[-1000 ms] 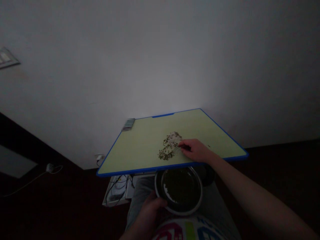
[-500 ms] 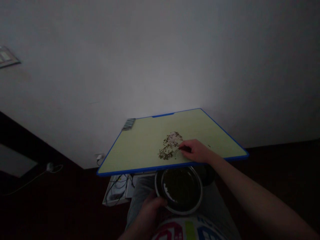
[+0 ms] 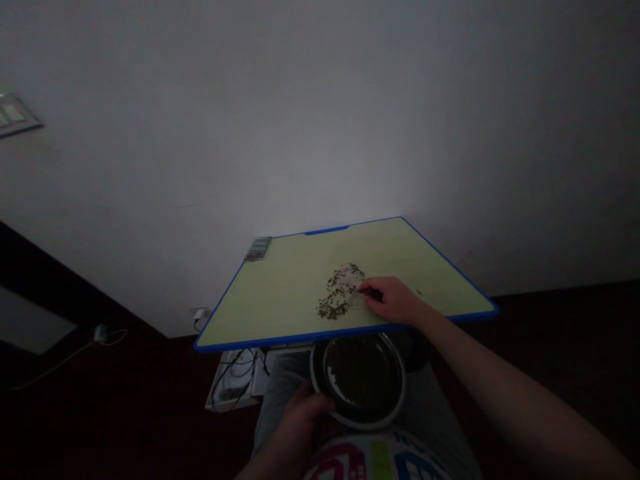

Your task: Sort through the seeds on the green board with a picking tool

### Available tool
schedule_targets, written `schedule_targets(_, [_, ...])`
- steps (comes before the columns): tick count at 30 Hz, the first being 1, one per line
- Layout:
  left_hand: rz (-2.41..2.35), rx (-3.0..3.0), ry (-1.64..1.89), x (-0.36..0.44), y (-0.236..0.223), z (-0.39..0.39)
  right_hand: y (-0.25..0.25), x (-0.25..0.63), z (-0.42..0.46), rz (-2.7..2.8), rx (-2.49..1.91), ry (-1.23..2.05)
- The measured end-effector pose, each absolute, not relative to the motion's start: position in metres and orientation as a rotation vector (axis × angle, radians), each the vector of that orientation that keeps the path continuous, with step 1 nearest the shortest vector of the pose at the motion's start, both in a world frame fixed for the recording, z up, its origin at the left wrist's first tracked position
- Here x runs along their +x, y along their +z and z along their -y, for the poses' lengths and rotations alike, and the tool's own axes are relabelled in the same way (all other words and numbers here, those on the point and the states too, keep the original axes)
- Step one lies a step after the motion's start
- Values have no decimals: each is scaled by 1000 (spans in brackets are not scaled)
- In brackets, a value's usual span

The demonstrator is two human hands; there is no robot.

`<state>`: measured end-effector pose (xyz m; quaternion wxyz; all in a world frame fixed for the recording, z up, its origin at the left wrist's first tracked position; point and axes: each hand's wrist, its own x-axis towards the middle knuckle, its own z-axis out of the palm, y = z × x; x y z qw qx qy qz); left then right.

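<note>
A round metal bowl [image 3: 333, 403] rests over my lap below the table edge, with dark greenish-brown contents that are hard to make out. My left hand [image 3: 306, 410] grips its left rim, thumb on top. On the pale yellow-green tabletop [image 3: 280, 293] lies a patch of small dark grains [image 3: 333, 307], mixed farther back with a whitish heap of fine grains [image 3: 346, 275]. Just right of this patch, my right hand [image 3: 390, 298] rests low over the table, fingers curled and tips together at the grains. Whatever they pinch is too small to see.
The table has a raised blue rim [image 3: 300, 339] and stands against a grey wall [image 3: 320, 120]. A tiny dark bit [image 3: 419, 291] lies right of my right hand. Below on the left is a white box of cables [image 3: 233, 387], and a plug [image 3: 200, 313] sits in the wall.
My right hand has shifted slightly right, away from the grains. A few loose grains near its fingertips no longer show. My left hand and the bowl have stayed in place.
</note>
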<state>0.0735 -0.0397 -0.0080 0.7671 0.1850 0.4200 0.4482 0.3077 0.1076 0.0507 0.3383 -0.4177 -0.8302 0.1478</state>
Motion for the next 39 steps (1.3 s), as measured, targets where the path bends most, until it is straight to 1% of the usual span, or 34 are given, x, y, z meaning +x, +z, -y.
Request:
schedule_targets(15, [-876, 397, 967, 74, -8, 41, 49, 309, -110, 2098, -1162, 338])
schedule_targets(23, [-951, 382, 960, 74, -7, 41, 51, 309, -112, 2067, -1221, 339])
schedule_targets(39, [-985, 383, 981, 73, -10, 41, 50, 310, -109, 2143, -1118, 423])
